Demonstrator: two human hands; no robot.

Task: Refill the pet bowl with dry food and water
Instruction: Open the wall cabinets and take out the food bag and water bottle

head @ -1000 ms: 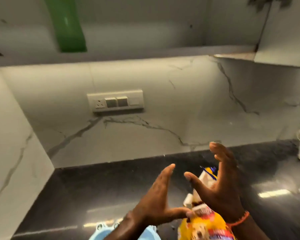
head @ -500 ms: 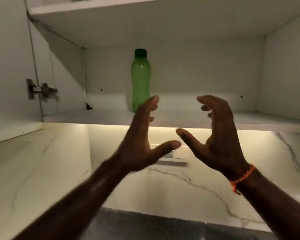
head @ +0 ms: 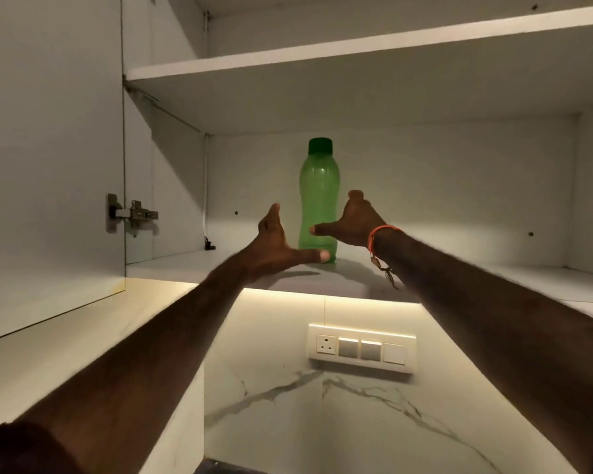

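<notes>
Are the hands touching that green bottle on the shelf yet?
Cannot tell. In the head view, both open hands, left and right, flank the bottle, thumbs overlapping it; no gap or contact shows plainly.

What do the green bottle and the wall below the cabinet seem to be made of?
Tall green bottle with dark cap: likely translucent plastic, since light glows through it. White grey-veined wall panel: polished marble or marble-look tile; which one is unclear.

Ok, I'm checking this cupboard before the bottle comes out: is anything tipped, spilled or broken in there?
Nothing stands out. The green bottle stands upright on the lower shelf with its cap on, and no spill shows. The left hand and right hand are open on either side of it.
</notes>
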